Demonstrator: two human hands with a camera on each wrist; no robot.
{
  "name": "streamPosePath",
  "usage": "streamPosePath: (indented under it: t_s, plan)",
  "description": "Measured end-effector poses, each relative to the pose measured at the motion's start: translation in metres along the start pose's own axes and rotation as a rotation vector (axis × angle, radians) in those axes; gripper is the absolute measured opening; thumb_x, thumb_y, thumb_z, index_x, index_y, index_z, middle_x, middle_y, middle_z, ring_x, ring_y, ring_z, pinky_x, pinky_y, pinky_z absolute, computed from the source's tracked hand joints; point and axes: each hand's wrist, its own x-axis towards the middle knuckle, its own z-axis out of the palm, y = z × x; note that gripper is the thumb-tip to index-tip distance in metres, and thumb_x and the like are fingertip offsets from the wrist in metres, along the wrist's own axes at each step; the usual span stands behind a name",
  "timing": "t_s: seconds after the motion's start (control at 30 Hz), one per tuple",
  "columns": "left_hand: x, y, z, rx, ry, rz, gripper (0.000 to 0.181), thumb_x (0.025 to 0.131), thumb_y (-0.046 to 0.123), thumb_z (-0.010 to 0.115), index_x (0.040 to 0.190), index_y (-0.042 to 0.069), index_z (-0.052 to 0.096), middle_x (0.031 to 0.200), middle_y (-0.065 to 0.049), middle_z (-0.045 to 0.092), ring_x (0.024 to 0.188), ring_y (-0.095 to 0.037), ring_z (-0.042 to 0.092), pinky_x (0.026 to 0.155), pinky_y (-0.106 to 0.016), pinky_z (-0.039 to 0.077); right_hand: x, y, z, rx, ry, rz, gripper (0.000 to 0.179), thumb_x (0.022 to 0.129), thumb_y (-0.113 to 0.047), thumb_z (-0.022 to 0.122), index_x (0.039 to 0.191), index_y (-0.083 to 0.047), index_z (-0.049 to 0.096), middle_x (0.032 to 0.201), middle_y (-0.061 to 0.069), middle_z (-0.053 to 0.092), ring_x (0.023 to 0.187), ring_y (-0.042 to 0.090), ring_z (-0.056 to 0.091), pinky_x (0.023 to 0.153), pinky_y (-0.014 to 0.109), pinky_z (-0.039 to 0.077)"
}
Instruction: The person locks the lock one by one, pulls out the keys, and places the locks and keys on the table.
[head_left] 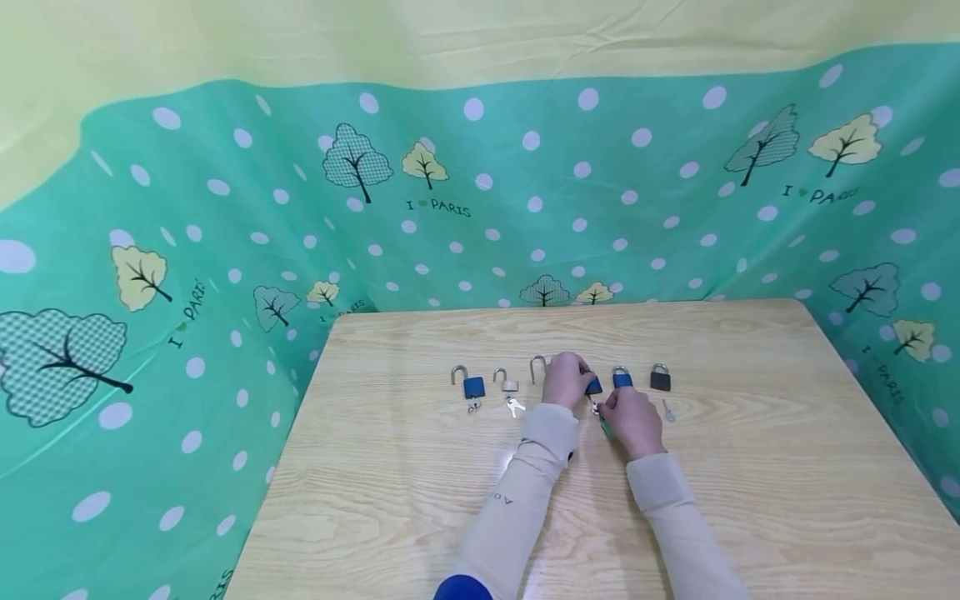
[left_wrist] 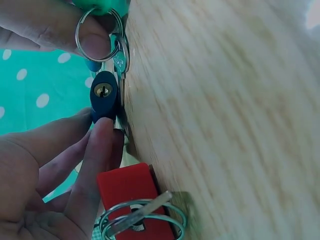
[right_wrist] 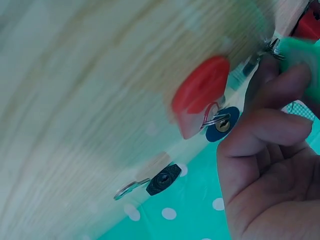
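My left hand (head_left: pixel 566 382) pinches a dark blue padlock (left_wrist: pixel 103 105) between thumb and fingers, its brass keyhole facing the left wrist camera. Just beside it, my right hand (head_left: pixel 633 421) holds a metal key ring (left_wrist: pixel 78 37) with a green tag (right_wrist: pixel 300 60). A key (left_wrist: pixel 120 60) hangs from that ring alongside the padlock, outside the keyhole. Below my left fingers in the left wrist view lies a red padlock (left_wrist: pixel 125 182) with rings in front of it; my left hand hides its body in the head view, where an open shackle (head_left: pixel 537 367) shows.
Leftward on the wooden table (head_left: pixel 375 475) lie an opened blue padlock (head_left: pixel 474 387) and a small silver one (head_left: pixel 510 386) with keys (head_left: pixel 514 407). Rightward are another blue padlock (head_left: pixel 622 379), a red tag (right_wrist: pixel 202 90), and a black padlock (head_left: pixel 660 381) with a key (head_left: pixel 669 411).
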Motion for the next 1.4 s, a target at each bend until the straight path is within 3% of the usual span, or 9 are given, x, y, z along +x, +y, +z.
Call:
streamPosePath:
  t_s: [0.27,0.5,0.7,0.93,1.23,1.4]
  plan:
    - [-0.001,-0.002,-0.001,0.003,0.018,0.020,0.006,0.088,0.016,0.077,0.088,0.011,0.078,0.085,0.001,0.074,0.071,-0.007,0.064,0.063,-0.018,0.050,-0.002,-0.001,-0.003,-0.006,0.011,-0.016,0.018,0.092,-0.018,0.069,0.080,-0.004,0.067,0.075,0.010,0.065,0.064,0.022,0.057,0.052,0.030,0.039]
    - [-0.004,-0.003,-0.009,-0.015,0.052,0.041,0.007,0.087,0.016,0.077,0.093,0.011,0.078,0.095,0.000,0.075,0.088,-0.014,0.068,0.076,-0.023,0.054,-0.006,-0.004,-0.006,0.007,0.037,-0.044,0.017,0.092,-0.019,0.068,0.082,-0.005,0.067,0.078,0.010,0.067,0.065,0.022,0.058,0.053,0.030,0.039]
    - [-0.006,-0.006,-0.018,-0.031,0.063,0.012,0.013,0.088,0.019,0.076,0.100,0.013,0.077,0.099,-0.001,0.074,0.073,-0.013,0.067,0.065,-0.023,0.054,-0.009,-0.009,-0.008,0.011,0.052,-0.070,0.015,0.092,-0.018,0.068,0.083,-0.005,0.068,0.079,0.010,0.068,0.065,0.022,0.059,0.052,0.031,0.040]
    - [-0.008,-0.015,-0.027,0.075,0.111,0.043,0.013,0.088,0.025,0.077,0.100,0.020,0.077,0.102,0.005,0.075,0.087,-0.013,0.068,0.075,-0.027,0.053,-0.013,-0.017,-0.007,0.012,0.061,-0.071,0.017,0.093,-0.019,0.067,0.087,-0.003,0.070,0.081,0.012,0.069,0.065,0.022,0.060,0.053,0.032,0.043]
    - [-0.010,-0.034,-0.038,0.036,0.126,0.030,0.021,0.087,0.023,0.078,0.107,0.017,0.075,0.109,0.003,0.074,0.098,-0.014,0.067,0.085,-0.030,0.054,-0.014,-0.026,0.001,0.005,0.090,-0.145,0.019,0.093,-0.020,0.068,0.090,-0.001,0.069,0.083,0.014,0.069,0.067,0.024,0.062,0.055,0.034,0.047]
    - [-0.013,-0.041,-0.046,0.032,0.117,0.015,0.034,0.087,0.024,0.077,0.120,0.016,0.070,0.112,-0.002,0.071,0.101,-0.018,0.066,0.088,-0.033,0.053,-0.014,-0.033,0.007,0.033,0.083,-0.180,0.024,0.095,-0.021,0.066,0.100,0.002,0.066,0.090,0.015,0.068,0.076,0.025,0.063,0.066,0.039,0.053]
